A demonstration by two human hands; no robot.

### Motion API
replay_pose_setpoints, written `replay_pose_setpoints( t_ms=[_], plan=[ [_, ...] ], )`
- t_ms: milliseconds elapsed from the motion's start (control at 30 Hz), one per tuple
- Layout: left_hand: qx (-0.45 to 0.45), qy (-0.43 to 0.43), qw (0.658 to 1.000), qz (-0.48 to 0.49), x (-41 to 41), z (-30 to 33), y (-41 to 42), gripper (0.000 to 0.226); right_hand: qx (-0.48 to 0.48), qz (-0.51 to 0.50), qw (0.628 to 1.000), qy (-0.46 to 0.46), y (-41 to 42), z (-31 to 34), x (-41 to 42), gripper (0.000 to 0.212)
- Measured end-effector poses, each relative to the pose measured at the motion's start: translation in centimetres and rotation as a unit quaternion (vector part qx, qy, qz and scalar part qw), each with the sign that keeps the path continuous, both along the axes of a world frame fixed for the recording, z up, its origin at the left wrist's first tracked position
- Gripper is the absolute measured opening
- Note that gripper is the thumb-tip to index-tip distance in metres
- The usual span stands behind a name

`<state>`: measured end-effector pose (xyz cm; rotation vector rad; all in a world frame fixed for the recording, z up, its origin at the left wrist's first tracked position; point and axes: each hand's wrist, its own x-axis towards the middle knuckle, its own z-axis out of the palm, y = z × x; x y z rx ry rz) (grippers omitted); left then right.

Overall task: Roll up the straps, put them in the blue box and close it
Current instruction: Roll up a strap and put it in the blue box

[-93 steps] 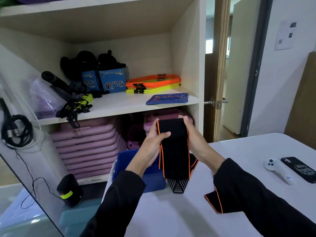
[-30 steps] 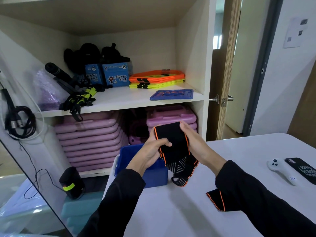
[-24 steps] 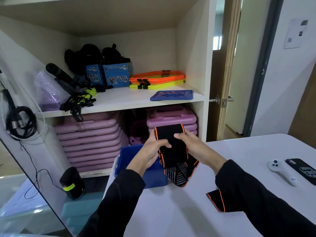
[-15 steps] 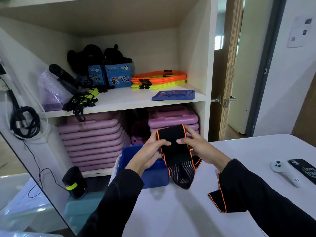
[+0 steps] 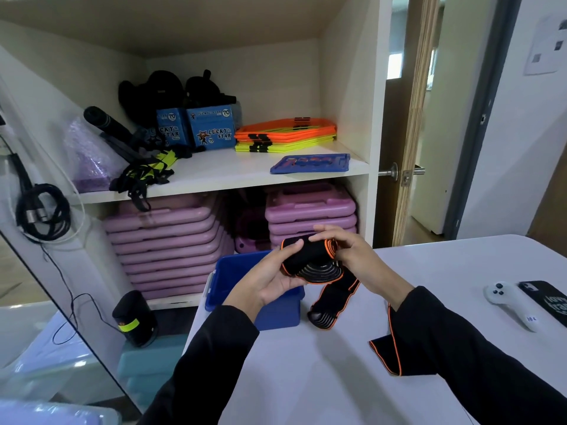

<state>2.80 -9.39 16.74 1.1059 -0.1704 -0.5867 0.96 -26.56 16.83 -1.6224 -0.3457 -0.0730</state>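
A black strap with orange edging (image 5: pixel 310 260) is being held in the air just above the white table (image 5: pixel 306 378), partly over the open blue box (image 5: pixel 233 271) standing at the table's near-left edge. The rolled part is being gripped from both ends: the left hand (image 5: pixel 276 279) is being curled around its left end with the thumb on top, and the right hand (image 5: pixel 346 251) is being pressed on its right end, fingers closed on the fabric. The roll's long axis is being kept roughly level, running left to right, while the loose tail (image 5: pixel 333 302) is hanging down and trailing onto the table toward the person. A 2nd strap (image 5: pixel 388 351) is lying flat by the right sleeve.

The strap is judged to be light, soft and springy, likely to unwind if released, so pressure is best kept across the full width of the roll, with the thumbs pinning the outer layer. No lid for the box can be made out.
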Motion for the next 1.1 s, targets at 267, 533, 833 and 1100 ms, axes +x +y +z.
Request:
replay_pose_setpoints(
  t_ms=[267, 533, 833, 1100],
  plan=[
    [0.036, -0.047, 0.994, 0.087, 0.0, -1.9, 1.2, 0.051, 0.020, 0.049, 0.985, 0.163, 0.3, -1.7, 0.8, 0.036],
    [0.093, -0.066, 0.988, 0.100, 1.4, -4.3, 4.0, 0.035, 0.025, 0.124, 0.957, 0.262, 2.2, -3.7, 4.4, 0.007],
    [0.143, -0.049, 0.980, 0.130, 7.2, -6.4, 8.8, 0.042, 0.028, 0.105, 0.947, 0.303, 8.1, -6.3, 11.2, 0.015],
    [0.181, -0.022, 0.972, 0.147, 12.6, -9.3, 11.6, 0.051, 0.023, 0.087, 0.933, 0.349, 11.4, -9.0, 16.7, 0.013]
  ],
)
